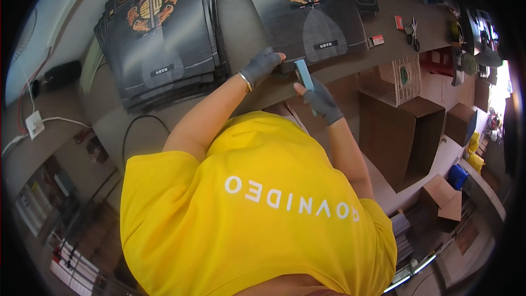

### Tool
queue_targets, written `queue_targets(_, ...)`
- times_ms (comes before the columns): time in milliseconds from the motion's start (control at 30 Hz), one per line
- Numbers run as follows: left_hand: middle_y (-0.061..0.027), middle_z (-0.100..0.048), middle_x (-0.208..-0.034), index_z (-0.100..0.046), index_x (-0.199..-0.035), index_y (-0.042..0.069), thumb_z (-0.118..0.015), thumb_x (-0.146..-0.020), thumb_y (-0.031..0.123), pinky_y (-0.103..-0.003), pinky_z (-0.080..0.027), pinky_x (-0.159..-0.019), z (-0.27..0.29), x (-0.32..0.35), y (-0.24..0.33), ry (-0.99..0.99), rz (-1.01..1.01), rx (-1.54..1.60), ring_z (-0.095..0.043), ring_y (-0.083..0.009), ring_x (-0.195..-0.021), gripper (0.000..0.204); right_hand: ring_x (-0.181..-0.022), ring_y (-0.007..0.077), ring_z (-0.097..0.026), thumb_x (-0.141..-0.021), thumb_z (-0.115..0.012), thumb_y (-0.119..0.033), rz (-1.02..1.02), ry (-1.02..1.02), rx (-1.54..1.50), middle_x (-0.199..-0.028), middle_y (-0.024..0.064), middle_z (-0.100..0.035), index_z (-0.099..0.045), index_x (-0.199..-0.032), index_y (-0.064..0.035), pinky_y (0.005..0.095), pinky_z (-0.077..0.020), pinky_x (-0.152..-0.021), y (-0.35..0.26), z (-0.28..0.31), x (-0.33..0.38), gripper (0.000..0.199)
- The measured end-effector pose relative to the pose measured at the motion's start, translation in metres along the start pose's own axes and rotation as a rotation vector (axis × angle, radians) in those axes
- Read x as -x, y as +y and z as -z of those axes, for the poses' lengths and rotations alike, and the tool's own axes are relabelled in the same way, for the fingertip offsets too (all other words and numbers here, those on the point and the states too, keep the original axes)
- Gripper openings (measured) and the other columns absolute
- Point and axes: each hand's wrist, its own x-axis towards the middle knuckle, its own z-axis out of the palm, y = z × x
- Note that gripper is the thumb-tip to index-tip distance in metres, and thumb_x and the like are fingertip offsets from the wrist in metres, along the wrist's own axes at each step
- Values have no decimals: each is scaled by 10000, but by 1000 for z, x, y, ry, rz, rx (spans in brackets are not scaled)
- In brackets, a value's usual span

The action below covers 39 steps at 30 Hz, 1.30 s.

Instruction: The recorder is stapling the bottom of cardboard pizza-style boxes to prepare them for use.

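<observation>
My left hand point(259, 69), in a grey fingerless glove, pinches the near left corner of a black printed bag point(285, 27) lying flat on the table. A gold and orange round emblem and a grey arched patch decorate this bag. Beside that corner, my right hand point(324, 104), gloved alike, is wrapped round a light blue stapler point(303, 74). The stapler is held upright at the bag's near edge; whether its jaws touch the bag I cannot tell. To the left lies a thick stack of matching black bags point(186, 49).
Scissors point(412, 34) and two small red boxes point(377, 40) lie on the table point(394, 60) at the right. Below its edge are a plastic crate point(405, 79) and an open cardboard box point(392, 137). A cable point(131, 126) and a white socket point(34, 125) are at the left.
</observation>
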Motion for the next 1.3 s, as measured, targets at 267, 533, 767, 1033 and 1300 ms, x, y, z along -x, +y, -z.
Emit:
queue_targets(267, -59, -602, -906, -593, -1015, -4, -584, -837, 266, -283, -444, -769, 10, 9, -4, -59, -73, -33, -547, -143, -858, 323, -706, 186, -614, -854, -629, -306, -106, 83, 106, -782, 107, -646, -624, -1026, 15, 315, -472, -661, -26, -28, 3, 364)
queue_targets(533, -89, -608, -935, -545, -1083, 19, -602, -876, 288, -286, -512, -673, -5, 23, 19, 82, -82, 116, -593, -173, -861, 344, -591, 110, -571, -862, -639, -339, -92, 30, -83, -646, 41, -577, -609, -914, -26, 268, -441, -525, -23, -21, -5, 318)
queue_targets(767, -109, -638, -968, -490, -1157, 46, -531, -913, 191, -277, -554, -548, 25, 39, 50, 103, 0, 305, -669, -216, -761, 286, -597, 106, -574, -851, -647, -330, -21, 428, -154, -654, 38, -585, -597, -859, -33, 266, -452, -543, 22, 62, -15, 301)
queue_targets(1033, -116, -636, -993, -461, -1180, 35, -505, -914, 147, -279, -558, -549, 27, 38, 49, 64, 29, 221, -673, -217, -758, 292, -510, 125, -552, -846, -648, -329, -183, 435, -3, -604, 39, -573, -597, -837, -38, 289, -432, -480, 17, 73, -14, 295)
queue_targets(1300, -115, -608, -1041, -382, -1280, 39, -527, -901, 132, -270, -561, -570, 26, 84, 86, 149, -157, 220, -664, -202, -767, 416, -521, 133, -543, -829, -672, -349, -211, 375, 3, -620, 39, -568, -587, -831, -28, 270, -422, -473, 2, 49, -8, 332)
